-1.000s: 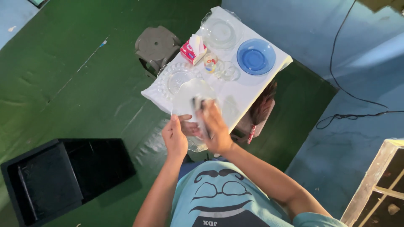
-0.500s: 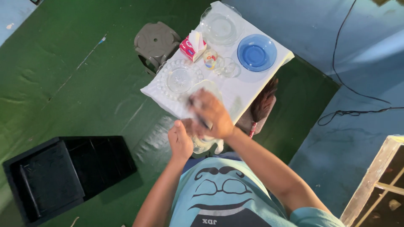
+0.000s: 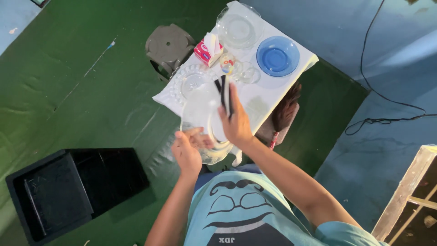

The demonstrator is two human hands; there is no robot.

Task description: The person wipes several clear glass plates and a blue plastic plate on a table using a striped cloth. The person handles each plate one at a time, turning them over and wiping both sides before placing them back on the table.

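Note:
My left hand [image 3: 186,152] grips the near rim of a clear glass dish [image 3: 200,116], held tilted above the front edge of the small table. My right hand [image 3: 234,123] presses a dark wiping tool with a white band [image 3: 224,93] against the dish's upper part, fingers stretched along it. A pale cloth [image 3: 236,157] hangs below the dish, near my chest.
The white-covered table [image 3: 264,98] carries a blue glass plate [image 3: 277,55], a clear glass plate [image 3: 239,29], a scalloped clear plate [image 3: 189,82], a small printed glass [image 3: 226,61], a clear bowl [image 3: 247,73] and a red tissue box [image 3: 208,50]. A grey stool [image 3: 168,45] stands beyond; a black tray [image 3: 68,191] lies left.
My right hand slid the wiping tool from the dish's middle up toward its far rim. The dish tilted more upright, and my left hand shifted slightly left and down.

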